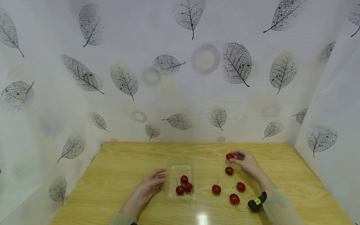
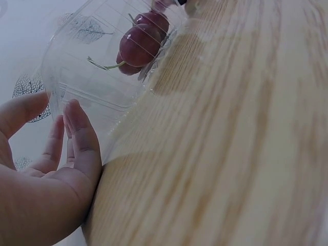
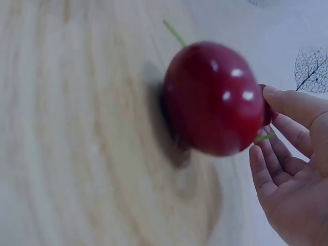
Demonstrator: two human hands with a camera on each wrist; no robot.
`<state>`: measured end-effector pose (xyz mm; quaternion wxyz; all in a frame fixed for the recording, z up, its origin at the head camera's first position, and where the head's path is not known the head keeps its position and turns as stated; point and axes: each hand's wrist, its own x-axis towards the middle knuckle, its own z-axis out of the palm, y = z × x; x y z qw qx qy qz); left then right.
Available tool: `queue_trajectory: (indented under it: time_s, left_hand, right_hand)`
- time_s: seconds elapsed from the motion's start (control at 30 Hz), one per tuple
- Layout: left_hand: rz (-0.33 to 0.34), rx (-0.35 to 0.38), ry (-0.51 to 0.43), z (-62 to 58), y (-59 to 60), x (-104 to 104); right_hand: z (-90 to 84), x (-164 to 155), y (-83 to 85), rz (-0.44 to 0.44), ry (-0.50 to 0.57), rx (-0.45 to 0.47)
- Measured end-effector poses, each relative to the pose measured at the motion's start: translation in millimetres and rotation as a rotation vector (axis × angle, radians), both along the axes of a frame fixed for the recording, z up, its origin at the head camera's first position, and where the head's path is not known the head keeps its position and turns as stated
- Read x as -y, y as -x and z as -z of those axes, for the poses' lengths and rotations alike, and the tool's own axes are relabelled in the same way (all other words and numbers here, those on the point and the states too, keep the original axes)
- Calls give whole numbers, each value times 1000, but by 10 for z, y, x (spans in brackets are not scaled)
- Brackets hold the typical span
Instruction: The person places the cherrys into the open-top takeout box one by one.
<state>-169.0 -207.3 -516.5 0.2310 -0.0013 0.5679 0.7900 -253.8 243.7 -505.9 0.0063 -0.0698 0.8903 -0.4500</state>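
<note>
right hand (image 1: 245, 161) pinching cherry (image 1: 229, 156)

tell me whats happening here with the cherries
A person sits at a wooden table. The right hand pinches a cherry at the far side of a loose group of four more lying on the wood. The left hand rests with open fingers against a clear plastic tray that holds three cherries.

**Layout: table**

Tray (image 1: 181, 162) at table (image 1: 118, 168) centre, three cherries (image 1: 184, 184) in its near end. Left hand (image 1: 150, 184) touching tray at 9 o'clock. Four loose cherries (image 1: 229, 184) at tray's 3 o'clock. Right hand (image 1: 246, 161) behind them at 1 o'clock, on fifth cherry (image 1: 229, 156).
</note>
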Motion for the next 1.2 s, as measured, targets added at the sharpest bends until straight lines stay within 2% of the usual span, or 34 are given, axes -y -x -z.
queue_trajectory:
  time_s: [0.27,0.83,1.2]
  left_hand:
    - [4,-8,1,5,-7,4]
    - [-19,2,25,9,16,-2]
    - [-19,-1,19,2,2,-3]
  right_hand:
    - [-130,113,-61,-15,20,0]
    - [-324,424,-112,-96,69,-91]
    - [-465,638,-214,-167,107,-141]
